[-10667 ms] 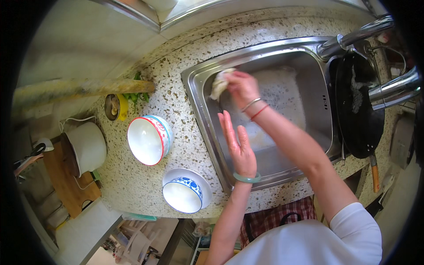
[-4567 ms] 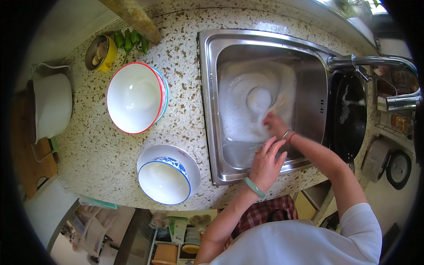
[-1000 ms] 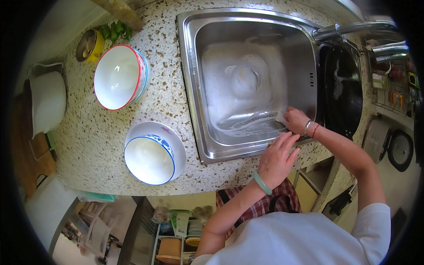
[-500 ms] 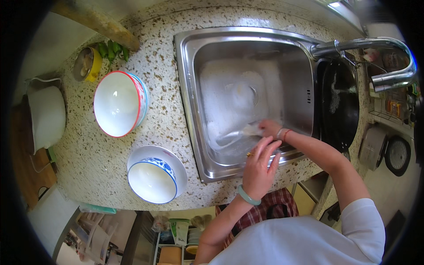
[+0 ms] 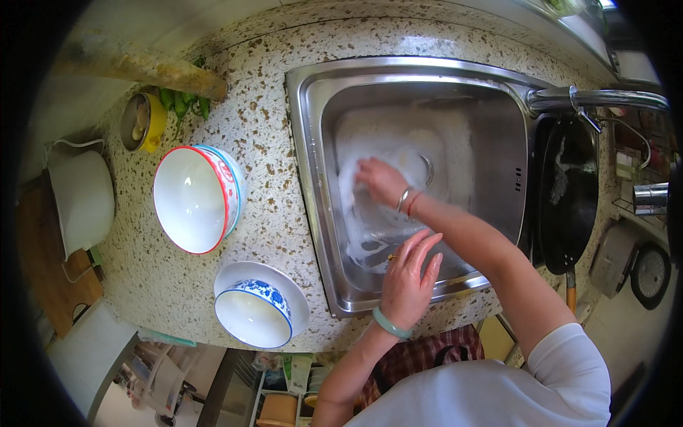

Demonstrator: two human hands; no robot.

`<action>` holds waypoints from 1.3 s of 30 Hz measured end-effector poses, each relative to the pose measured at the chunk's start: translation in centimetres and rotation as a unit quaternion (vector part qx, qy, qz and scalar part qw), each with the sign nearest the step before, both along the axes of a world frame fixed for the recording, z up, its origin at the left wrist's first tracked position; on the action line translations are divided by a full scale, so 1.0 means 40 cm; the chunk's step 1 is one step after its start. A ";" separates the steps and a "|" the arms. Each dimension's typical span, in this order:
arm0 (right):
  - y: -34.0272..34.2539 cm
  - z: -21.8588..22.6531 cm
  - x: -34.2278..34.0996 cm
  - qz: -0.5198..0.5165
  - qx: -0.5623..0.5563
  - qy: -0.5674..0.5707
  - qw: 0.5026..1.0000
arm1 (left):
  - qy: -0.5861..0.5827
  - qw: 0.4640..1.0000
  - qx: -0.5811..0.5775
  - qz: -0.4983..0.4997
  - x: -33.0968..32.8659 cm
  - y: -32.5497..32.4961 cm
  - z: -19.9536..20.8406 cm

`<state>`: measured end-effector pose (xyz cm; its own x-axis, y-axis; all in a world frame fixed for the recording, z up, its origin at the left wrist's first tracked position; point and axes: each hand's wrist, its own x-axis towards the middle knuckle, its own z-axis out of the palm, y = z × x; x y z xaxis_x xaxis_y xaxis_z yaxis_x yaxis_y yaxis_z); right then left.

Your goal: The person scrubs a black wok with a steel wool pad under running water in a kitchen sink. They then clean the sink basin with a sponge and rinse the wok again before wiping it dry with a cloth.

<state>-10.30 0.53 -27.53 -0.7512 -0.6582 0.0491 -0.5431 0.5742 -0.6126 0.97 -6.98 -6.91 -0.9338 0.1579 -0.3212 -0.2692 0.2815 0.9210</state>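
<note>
My right hand (image 5: 380,181) is down in the steel sink (image 5: 306,142), pressed on its soapy floor near the drain. It is closed on a white cloth (image 5: 348,196) that leaves foam streaks toward the sink's front. My left hand (image 5: 409,274) rests flat on the sink's front rim with its fingers spread, holding nothing. A green bangle sits on its wrist.
A faucet (image 5: 597,99) reaches over the sink's right rim, with a black wok (image 5: 569,192) just beside it. On the speckled counter to the left stand stacked red-rimmed bowls (image 5: 192,199), a blue-and-white bowl (image 5: 252,317), a white pot (image 5: 82,199) and a yellow tin (image 5: 142,122).
My right hand has slid with the cloth from the sink's front right corner to the middle left, leaving a foam trail. My left hand stays on the front rim.
</note>
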 end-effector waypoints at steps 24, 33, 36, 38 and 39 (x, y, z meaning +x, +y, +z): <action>-0.002 0.018 0.161 -0.020 0.090 -0.108 0.990 | 0.040 0.995 -0.071 -0.056 0.067 -0.008 -0.038; 0.198 -0.041 -0.168 -0.305 0.005 0.027 0.952 | 0.004 0.992 -0.086 -0.090 0.023 -0.028 -0.044; 0.378 -0.072 -0.104 -0.482 0.012 0.004 0.876 | -0.003 0.995 -0.065 -0.082 0.027 -0.029 -0.046; 0.380 -0.064 -0.090 -0.512 0.027 0.012 0.859 | -0.013 0.995 -0.058 -0.078 0.035 -0.030 -0.050; 0.378 -0.062 -0.088 -0.527 0.034 0.017 0.849 | -0.015 0.996 -0.054 -0.076 0.038 -0.029 -0.051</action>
